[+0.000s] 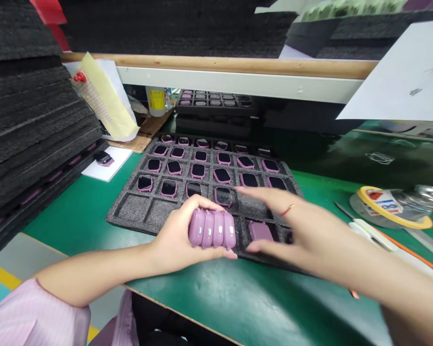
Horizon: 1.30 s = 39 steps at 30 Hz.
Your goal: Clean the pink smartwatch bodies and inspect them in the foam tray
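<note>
Several purple smartwatch cases are stacked side by side in my left hand, its fingers and thumb wrapped round the row. They are held over the front part of a black foam tray. My right hand hovers over the tray's front right, thumb and fingers spread with nothing between them. Near its thumb tip, a purple case lies in a compartment; I cannot tell if they touch. Rows of dark-screened watches with purple frames fill the compartments farther back.
Stacked black foam trays rise at the left, near a watch on white paper. A shelf edge crosses overhead. On the right are a yellow tape roll on a clear bottle and a white tool. Another filled tray sits behind.
</note>
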Each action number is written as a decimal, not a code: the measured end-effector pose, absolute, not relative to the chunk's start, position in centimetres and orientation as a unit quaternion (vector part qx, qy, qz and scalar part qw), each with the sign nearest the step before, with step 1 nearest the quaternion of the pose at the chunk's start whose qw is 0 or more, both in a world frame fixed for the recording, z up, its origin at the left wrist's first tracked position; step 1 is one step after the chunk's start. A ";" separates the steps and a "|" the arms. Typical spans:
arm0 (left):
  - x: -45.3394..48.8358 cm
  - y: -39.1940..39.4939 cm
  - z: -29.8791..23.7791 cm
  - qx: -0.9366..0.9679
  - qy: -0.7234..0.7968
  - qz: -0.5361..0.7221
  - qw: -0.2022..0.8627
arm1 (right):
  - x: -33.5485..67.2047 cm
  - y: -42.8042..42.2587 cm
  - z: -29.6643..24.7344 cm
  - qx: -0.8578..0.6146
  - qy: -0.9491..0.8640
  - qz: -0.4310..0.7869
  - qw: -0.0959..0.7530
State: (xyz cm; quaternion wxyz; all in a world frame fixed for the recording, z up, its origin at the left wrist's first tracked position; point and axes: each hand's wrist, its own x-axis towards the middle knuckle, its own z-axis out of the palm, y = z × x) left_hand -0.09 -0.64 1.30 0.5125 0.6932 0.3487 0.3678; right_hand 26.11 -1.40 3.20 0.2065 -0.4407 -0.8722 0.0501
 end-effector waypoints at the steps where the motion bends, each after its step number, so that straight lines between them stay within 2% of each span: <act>1: -0.1 -0.7 1.2 0.695 0.350 0.367 0.510 | 23.9 -1.8 3.2 -0.425 -0.874 0.101 0.215; 5: 0.2 -0.7 0.7 0.681 0.319 0.382 0.538 | 19.0 -2.8 2.8 -0.423 -0.828 0.239 0.281; 9: 0.4 -0.7 0.2 0.646 0.271 0.391 0.597 | 18.3 -2.9 2.2 -0.422 -0.773 0.313 0.356; 14: 0.1 -1.1 0.3 0.584 0.259 0.331 0.694 | 17.5 -3.1 1.4 -0.424 -0.739 0.318 0.415; 20: 0.1 -0.9 0.4 0.555 0.294 0.335 0.702 | 17.1 -3.5 0.8 -0.406 -0.744 0.231 0.477; 24: 0.4 -0.7 0.4 0.554 0.291 0.322 0.711 | 17.2 -3.5 1.0 -0.389 -0.773 0.179 0.468; 34: 0.1 -0.3 2.2 0.642 0.207 0.289 0.679 | 17.9 -3.3 0.8 -0.346 -0.779 0.234 0.469; 39: 0.3 -0.4 2.3 0.647 0.225 0.276 0.675 | 17.9 -3.3 0.8 -0.354 -0.768 0.239 0.477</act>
